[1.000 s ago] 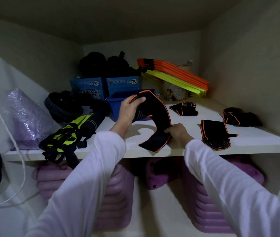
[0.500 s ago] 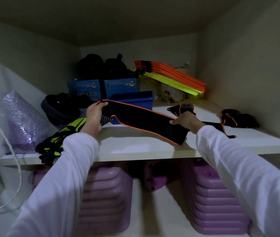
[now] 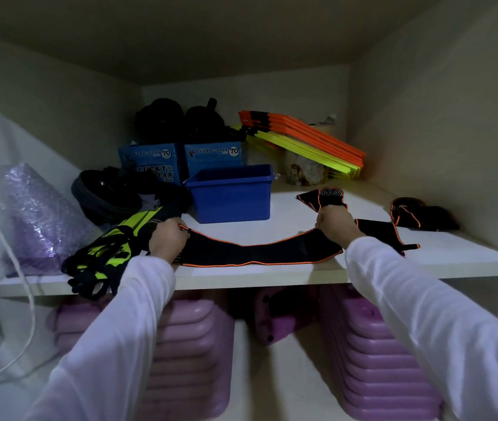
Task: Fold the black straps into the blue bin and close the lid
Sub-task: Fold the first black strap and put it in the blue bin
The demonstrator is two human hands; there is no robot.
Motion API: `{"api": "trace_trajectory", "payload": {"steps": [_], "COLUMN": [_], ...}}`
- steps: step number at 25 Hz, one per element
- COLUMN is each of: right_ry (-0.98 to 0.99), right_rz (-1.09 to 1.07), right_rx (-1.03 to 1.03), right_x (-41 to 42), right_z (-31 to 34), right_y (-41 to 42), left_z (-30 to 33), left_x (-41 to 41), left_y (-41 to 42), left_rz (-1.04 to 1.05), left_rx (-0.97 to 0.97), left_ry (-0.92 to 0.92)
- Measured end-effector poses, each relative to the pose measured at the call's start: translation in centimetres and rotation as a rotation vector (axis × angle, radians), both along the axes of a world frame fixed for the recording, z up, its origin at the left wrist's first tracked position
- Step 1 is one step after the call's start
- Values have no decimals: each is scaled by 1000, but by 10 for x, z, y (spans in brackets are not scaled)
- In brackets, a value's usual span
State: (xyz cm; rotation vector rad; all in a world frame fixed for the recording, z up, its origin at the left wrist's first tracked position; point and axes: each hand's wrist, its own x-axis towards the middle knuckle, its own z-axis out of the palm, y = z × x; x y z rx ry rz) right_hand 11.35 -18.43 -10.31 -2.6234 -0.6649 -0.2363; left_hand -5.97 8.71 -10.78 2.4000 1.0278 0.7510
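A long black strap with orange edging [image 3: 260,253] lies stretched along the front of the white shelf [image 3: 272,276]. My left hand [image 3: 167,240] grips its left end and my right hand [image 3: 336,221] grips its right end. The open blue bin [image 3: 231,194] stands just behind the strap, with no lid in sight. Three more black straps sit to the right: one [image 3: 322,197] behind my right hand, one [image 3: 386,232] partly hidden by my right wrist, one [image 3: 421,215] near the right wall.
Black and yellow gloves [image 3: 105,256] hang over the shelf's left front edge. Two blue boxes [image 3: 181,161], black round gear [image 3: 105,189] and orange and yellow flat markers [image 3: 302,139] fill the back. A purple glittery bag [image 3: 33,214] is at left. Purple plastic stacks [image 3: 193,354] sit below.
The strap was lifted and curved between my hands a second ago. Both hands have pulled apart and lowered it, and it now lies stretched flat on the shelf in front of the bin.
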Motion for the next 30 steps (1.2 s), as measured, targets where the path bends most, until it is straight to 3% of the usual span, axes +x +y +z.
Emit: {"api": "trace_trajectory", "payload": {"steps": [7,15,30], "right_ry": [-104,75,194], "right_rz": [6,7,25], "right_rx": [-42,-205,-157], "right_x": [-20,-52,-30], "right_z": [-1,-20,-32], "right_y": [8,21,43], "left_z": [1,-17,-33], "left_x": [11,28,43], "left_y": [-26,-48,-30], "left_rz": [-94,-170,-317], "left_rx": [315,222,173], "left_ry": [191,459,425]}}
